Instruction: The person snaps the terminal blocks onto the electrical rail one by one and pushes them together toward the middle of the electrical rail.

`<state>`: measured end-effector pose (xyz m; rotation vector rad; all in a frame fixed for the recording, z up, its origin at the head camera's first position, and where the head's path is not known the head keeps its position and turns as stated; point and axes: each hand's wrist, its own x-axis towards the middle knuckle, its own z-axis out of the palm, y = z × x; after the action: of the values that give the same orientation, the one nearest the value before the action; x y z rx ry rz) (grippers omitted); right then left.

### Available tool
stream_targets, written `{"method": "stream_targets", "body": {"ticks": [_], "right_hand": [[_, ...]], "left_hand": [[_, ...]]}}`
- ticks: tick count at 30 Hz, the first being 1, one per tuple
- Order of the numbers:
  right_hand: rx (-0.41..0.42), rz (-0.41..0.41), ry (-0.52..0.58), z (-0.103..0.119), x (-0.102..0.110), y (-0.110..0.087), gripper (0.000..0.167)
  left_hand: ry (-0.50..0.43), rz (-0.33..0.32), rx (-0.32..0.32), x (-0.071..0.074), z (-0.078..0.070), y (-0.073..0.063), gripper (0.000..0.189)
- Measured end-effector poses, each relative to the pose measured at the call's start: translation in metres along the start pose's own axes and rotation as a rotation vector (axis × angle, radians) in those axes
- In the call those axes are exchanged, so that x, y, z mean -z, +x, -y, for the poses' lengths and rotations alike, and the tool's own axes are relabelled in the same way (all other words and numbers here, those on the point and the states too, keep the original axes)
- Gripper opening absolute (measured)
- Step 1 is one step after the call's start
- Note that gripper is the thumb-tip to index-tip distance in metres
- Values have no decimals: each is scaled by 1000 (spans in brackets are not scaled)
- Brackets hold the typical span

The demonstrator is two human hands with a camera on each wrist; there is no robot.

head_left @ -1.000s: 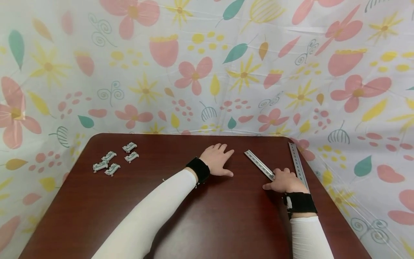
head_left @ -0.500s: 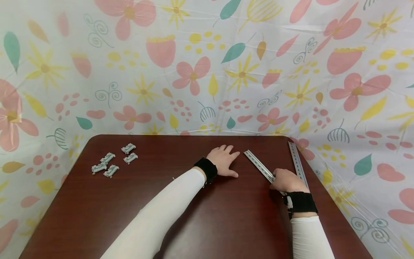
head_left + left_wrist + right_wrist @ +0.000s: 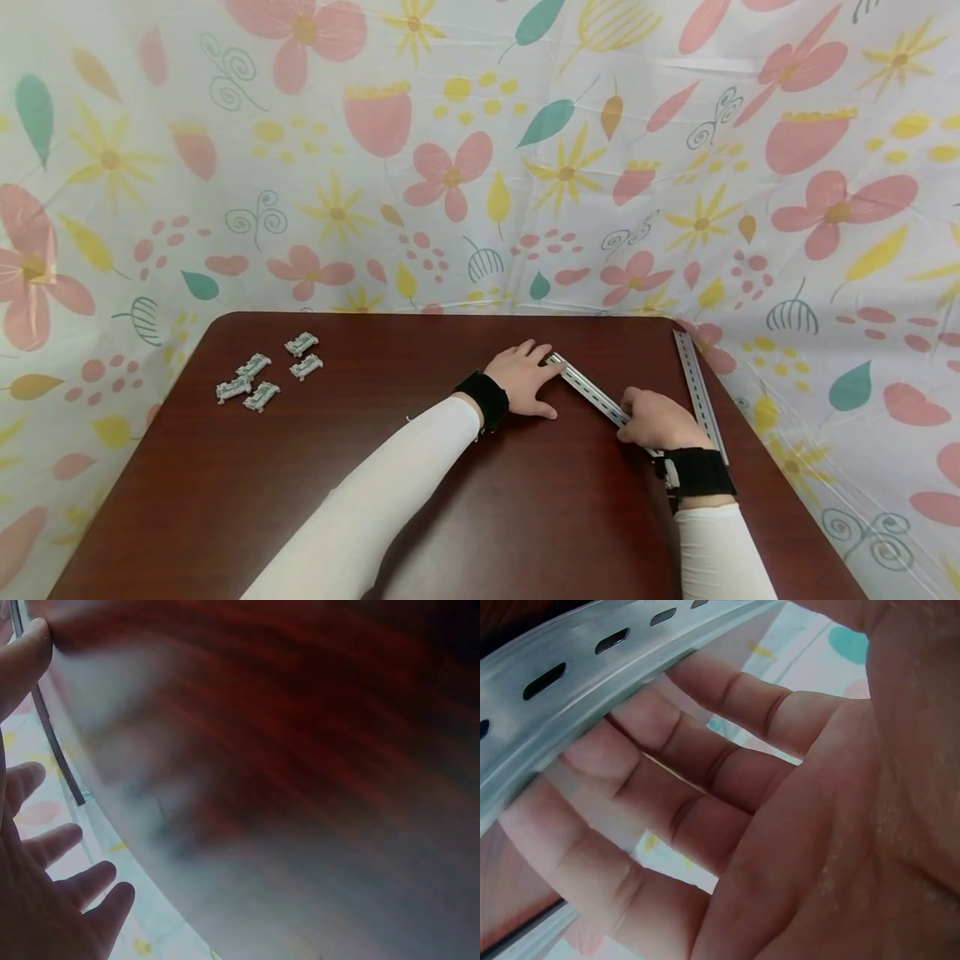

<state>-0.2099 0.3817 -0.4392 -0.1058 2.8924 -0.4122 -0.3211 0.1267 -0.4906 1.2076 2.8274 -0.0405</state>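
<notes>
My right hand (image 3: 662, 418) grips a slotted metal DIN rail (image 3: 588, 390) near its closer end. In the right wrist view the fingers (image 3: 622, 761) curl against the edge of this DIN rail (image 3: 570, 679), whose oblong slots show; the thumb's contact is out of sight. The rail lies slantwise in the head view, its far end beside my left hand (image 3: 520, 379). That hand is spread, palm down, with a fingertip at the rail's end; whether it presses there I cannot tell. In the left wrist view the left fingers (image 3: 90, 881) are parted and the rail (image 3: 56, 742) appears as a dark strip.
A second slotted rail (image 3: 699, 387) lies along the right edge of the brown table (image 3: 480, 517). Several small pale grey plastic parts (image 3: 261, 396) lie at the far left. A flower-print sheet (image 3: 450, 167) hangs behind the table.
The right fingers have closed on the rail, and its far end has swung left toward the left hand. My left hand has shifted slightly right, to the rail's end.
</notes>
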Motion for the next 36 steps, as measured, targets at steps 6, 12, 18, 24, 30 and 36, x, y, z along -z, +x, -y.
{"method": "stream_targets", "body": {"ticks": [6,12,18,24,30,36], "right_hand": [[69,-10,-31,10,-4,7,32],[105,-15,-50,22,-9,11,31],[149,-57,-57,30,-15,12,32],[185,-106,-63,36,-20,17,32],[204,-103,-59,38,-24,21,33],[227,-112,-34,39,-25,24,34]], "left_hand": [[0,-20,-26,2,1,-2,93],[-49,-37,-20,4,1,-8,76],[-51,-87,-9,5,8,-13,61],[2,-106,5,6,19,-23,51],[-10,-93,21,8,35,-40,46],[-64,-107,71,3,60,-54,44]]}}
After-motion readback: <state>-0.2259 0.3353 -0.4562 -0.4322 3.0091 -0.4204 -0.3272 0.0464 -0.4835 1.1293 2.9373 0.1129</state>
